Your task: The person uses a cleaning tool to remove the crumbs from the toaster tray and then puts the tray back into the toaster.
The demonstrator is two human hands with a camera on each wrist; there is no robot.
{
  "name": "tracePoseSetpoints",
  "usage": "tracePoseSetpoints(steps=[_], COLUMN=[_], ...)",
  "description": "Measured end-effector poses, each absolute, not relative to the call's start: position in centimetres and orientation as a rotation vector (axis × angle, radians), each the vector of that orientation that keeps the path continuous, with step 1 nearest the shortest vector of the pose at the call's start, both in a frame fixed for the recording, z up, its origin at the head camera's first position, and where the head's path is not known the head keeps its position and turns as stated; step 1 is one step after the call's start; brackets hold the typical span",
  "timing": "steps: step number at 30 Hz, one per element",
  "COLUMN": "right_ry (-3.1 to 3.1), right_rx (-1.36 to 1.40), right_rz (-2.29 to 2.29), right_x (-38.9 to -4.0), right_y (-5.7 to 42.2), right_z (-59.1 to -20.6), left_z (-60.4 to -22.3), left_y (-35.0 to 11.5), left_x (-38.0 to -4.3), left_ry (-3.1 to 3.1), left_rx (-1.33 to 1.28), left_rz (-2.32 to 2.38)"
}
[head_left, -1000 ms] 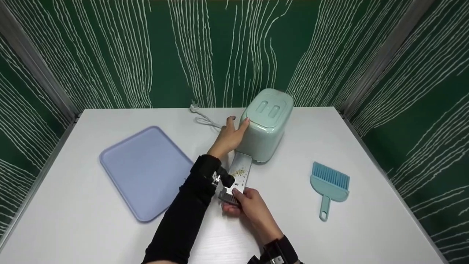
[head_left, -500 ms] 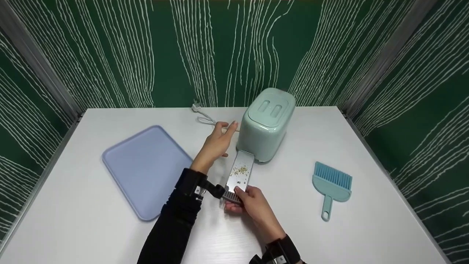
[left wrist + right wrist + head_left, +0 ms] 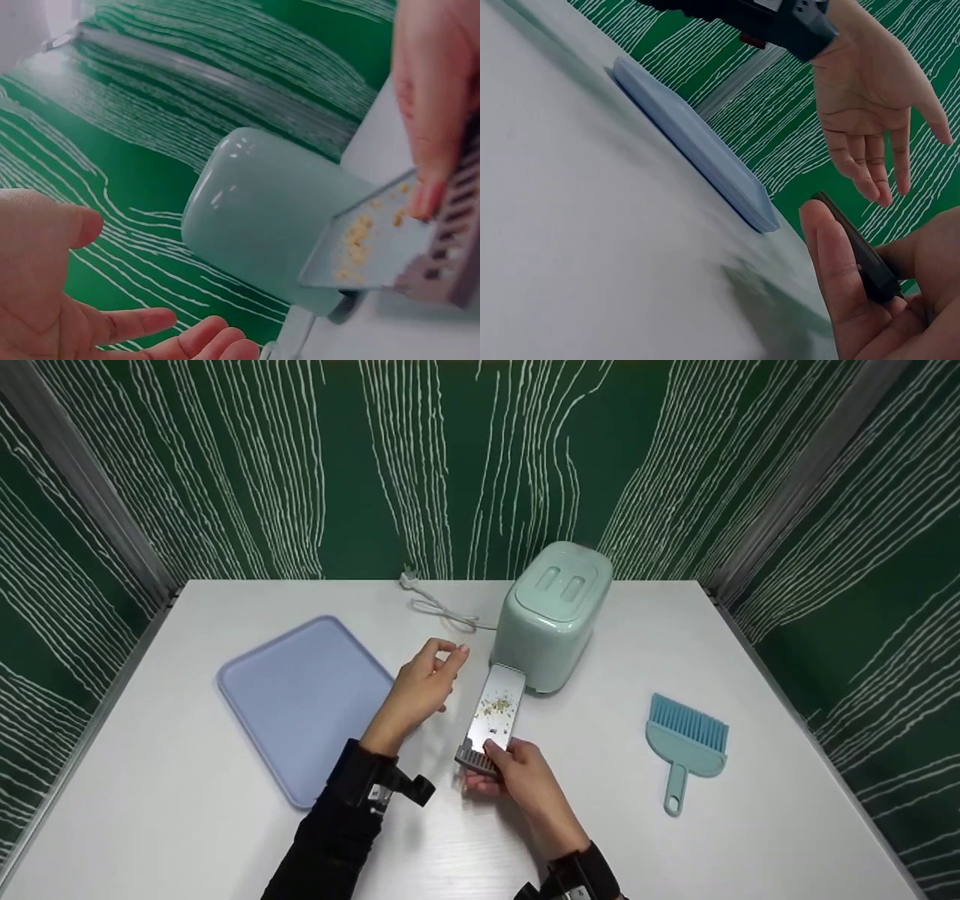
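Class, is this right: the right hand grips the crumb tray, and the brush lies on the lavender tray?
No: the right hand grips the crumb tray, but the head view shows the brush on the table, not the lavender tray.

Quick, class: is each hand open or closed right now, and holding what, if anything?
Left hand: open, holding nothing.
Right hand: closed, holding the crumb tray, thumb on top.
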State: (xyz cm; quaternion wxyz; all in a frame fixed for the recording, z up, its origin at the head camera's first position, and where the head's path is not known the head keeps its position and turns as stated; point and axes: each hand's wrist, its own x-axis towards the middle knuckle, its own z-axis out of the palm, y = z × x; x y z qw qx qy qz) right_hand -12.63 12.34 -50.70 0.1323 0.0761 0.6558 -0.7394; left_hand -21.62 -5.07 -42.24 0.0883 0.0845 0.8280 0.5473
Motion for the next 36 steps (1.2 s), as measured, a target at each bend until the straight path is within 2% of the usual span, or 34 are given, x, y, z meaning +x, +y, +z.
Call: tracePoseSetpoints(steps=[36], right_ry=[2.08], right_rx=[0.097], right_rz=[-2.071], right_x=[-14.0], right_y=[11.5], right_z=[-48.5], left_z=[-46.5], left_y=[-8.1], left_x=[-17.4], left_ry=[2.246], left_rx=[0.219], left_rz=[1.621])
